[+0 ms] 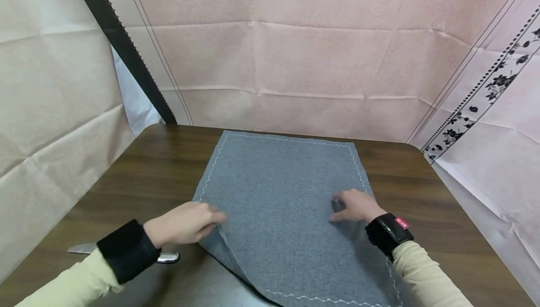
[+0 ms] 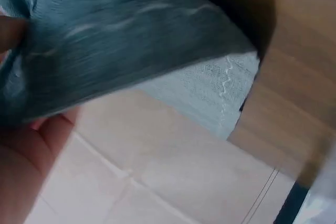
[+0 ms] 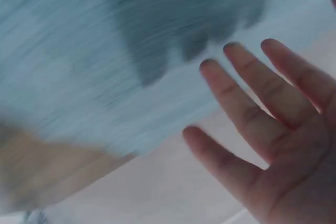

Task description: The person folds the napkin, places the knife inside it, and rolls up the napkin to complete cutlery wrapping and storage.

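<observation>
A blue-grey cloth (image 1: 287, 180) with wavy white stitching along its edges lies spread over the table. My left hand (image 1: 187, 222) pinches its left edge, and that edge is lifted off the wood. In the left wrist view the raised fabric (image 2: 131, 40) hangs in a fold from the thumb and fingers, the stitched hem facing the camera. Over the right part of the cloth hovers my right hand (image 1: 356, 206), casting a shadow. The right wrist view shows its fingers (image 3: 268, 85) straight and spread, with nothing in them.
A metal knife (image 1: 168, 258) lies on the brown wooden table (image 1: 168, 157) at the left, partly hidden under my left forearm. Pale creased sheeting (image 1: 295, 58) hangs behind and around the table. Its rounded far corners show.
</observation>
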Demonstrator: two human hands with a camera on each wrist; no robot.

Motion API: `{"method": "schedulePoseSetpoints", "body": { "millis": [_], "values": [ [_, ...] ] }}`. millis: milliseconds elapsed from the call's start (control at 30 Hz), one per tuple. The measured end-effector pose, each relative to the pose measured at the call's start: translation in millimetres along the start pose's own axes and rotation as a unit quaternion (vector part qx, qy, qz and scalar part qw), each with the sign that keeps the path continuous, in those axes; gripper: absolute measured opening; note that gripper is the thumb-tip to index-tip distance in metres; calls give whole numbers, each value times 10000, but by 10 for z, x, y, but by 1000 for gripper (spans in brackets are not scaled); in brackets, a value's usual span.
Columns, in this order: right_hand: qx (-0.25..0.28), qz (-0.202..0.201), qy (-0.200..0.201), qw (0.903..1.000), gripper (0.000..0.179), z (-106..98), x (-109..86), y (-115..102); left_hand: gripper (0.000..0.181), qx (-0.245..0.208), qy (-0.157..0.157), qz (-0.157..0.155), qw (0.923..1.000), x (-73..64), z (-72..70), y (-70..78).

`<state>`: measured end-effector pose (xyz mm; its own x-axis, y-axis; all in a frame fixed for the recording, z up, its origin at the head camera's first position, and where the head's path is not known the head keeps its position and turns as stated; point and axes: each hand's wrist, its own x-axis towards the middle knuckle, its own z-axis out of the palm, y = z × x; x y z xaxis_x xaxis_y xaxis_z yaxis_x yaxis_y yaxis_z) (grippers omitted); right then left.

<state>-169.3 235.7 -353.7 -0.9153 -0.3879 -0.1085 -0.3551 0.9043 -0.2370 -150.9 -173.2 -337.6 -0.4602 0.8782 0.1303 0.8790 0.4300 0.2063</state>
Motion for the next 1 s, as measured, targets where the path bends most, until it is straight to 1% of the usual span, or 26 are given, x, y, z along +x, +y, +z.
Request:
{"method": "schedulePoseSetpoints", "body": {
  "millis": [67, 100, 167, 267, 333, 400, 467, 600, 700, 800, 900, 967, 1000],
  "values": [
    [449, -422, 128, 9980, 48, -15, 106, -203, 18, -514, 182, -89, 9985, 106, 9, -83],
    [693, -685, 114, 9952, 45, -13, 165, -323, 18, -764, 288, -133, 9966, 164, 23, -122],
    [1063, -1303, 68, 9857, 41, 16, 285, -580, 21, -1173, 462, -273, 9916, 279, 63, -184],
    [1497, -1961, -29, 9691, 42, 104, 454, -955, 23, -1463, 767, -363, 9856, 439, 151, -240],
    [1604, -2178, 58, 9627, 38, 163, 533, -1165, 26, -1567, 924, -341, 9827, 518, 202, -247],
    [1669, -2191, 251, 9610, 30, 213, 582, -1322, 27, -1623, 1028, -288, 9809, 574, 243, -238],
    [1638, -2088, 569, 9625, 19, 246, 604, -1435, 29, -1663, 1121, -259, 9793, 603, 269, -221],
    [1522, -1741, 1154, 9660, 10, 293, 624, -1544, 33, -1606, 1271, -272, 9784, 603, 295, -208],
    [1543, -1552, 1349, 9664, 8, 306, 635, -1558, 37, -1384, 1427, -348, 9794, 571, 296, -219],
    [1605, -1421, 1418, 9664, 6, 308, 648, -1528, 41, -1039, 1701, -511, 9786, 526, 288, -235],
    [1611, -1269, 1566, 9661, 15, 298, 663, -1463, 47, -716, 2043, -743, 9735, 476, 270, -250],
    [1584, -1095, 1676, 9669, 22, 284, 672, -1406, 47, -538, 2233, -875, 9693, 443, 263, -262],
    [1567, -979, 1756, 9670, 21, 274, 677, -1375, 46, -430, 2322, -899, 9676, 428, 261, -266]
  ]
}}
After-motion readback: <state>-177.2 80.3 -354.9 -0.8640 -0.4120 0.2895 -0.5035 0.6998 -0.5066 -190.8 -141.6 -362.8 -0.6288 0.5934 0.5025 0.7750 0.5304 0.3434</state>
